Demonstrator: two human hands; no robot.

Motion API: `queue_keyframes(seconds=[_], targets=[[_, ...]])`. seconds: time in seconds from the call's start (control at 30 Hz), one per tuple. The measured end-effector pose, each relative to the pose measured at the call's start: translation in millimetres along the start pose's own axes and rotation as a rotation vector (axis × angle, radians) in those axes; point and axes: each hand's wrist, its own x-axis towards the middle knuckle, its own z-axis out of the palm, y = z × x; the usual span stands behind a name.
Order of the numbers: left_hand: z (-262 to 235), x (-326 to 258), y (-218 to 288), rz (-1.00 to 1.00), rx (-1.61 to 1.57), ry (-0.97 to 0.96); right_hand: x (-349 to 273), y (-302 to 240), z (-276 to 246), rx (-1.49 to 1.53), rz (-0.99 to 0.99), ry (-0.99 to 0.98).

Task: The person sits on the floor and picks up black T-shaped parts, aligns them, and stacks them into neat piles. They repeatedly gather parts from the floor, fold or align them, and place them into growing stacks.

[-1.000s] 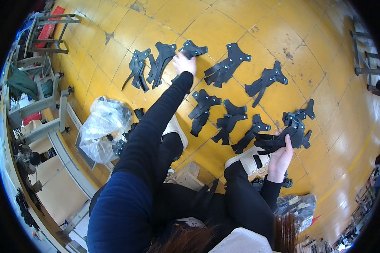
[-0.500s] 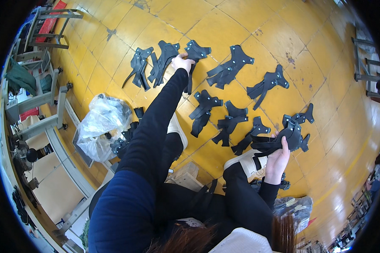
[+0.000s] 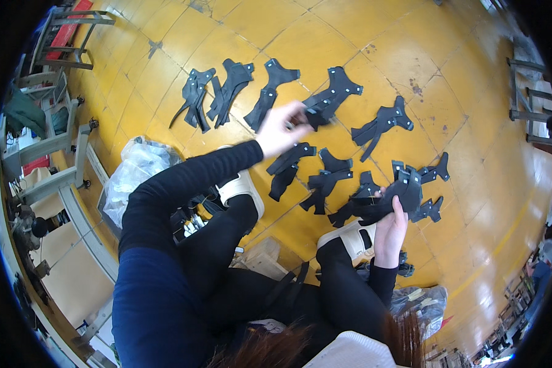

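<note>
Head view, left hand: I see my left hand (image 3: 280, 130) stretched far out over the yellow floor (image 3: 239, 37), fingers closed in a pinch on the lower end of one black cut piece (image 3: 331, 98).
Head view, that piece: it lies in the upper row, and its near end is at my fingertips; the rest rests flat on the floor.
Head view, right hand: my right hand (image 3: 391, 230) is low, near my knee, and it grips a stack of black pieces (image 3: 389, 197) with the thumb on top.
Head view, other pieces: more black pieces (image 3: 325, 181) lie spread between both hands, and three others (image 3: 227, 89) are at the left of the row.
Head view, surroundings: a clear plastic bag (image 3: 132, 175) sits beside my left leg, and a grey metal frame (image 3: 46, 147) stands at the left edge.
</note>
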Motion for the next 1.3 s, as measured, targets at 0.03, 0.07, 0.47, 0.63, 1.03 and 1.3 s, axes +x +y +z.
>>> queue_keyframes(seconds=[0.03,0.07,0.47,0.63,1.03,1.3], targets=[[8.6,-10.8,23.1,-0.048,-0.123,-0.106,0.3,2.0,7.5,-0.011,-0.011,-0.023],[23.0,-24.9,31.7,-0.145,-0.314,-0.169,5.6,9.4,2.0,-0.135,0.025,-0.161],[53.9,-33.8,51.0,0.17,-0.1,-0.191,-9.1,20.7,51.6,-0.237,0.014,-0.153],[-10.9,18.5,-92.0,0.063,0.342,0.402,-5.9,10.2,48.3,-0.159,0.023,-0.087],[-113.8,4.3,-191.0,-0.62,0.639,0.434,1.0,10.4,35.8,-0.153,0.043,-0.072],[-102.4,5.4,-188.9,-0.722,0.726,0.472,-1.4,9.2,38.0,-0.135,0.055,-0.061]])
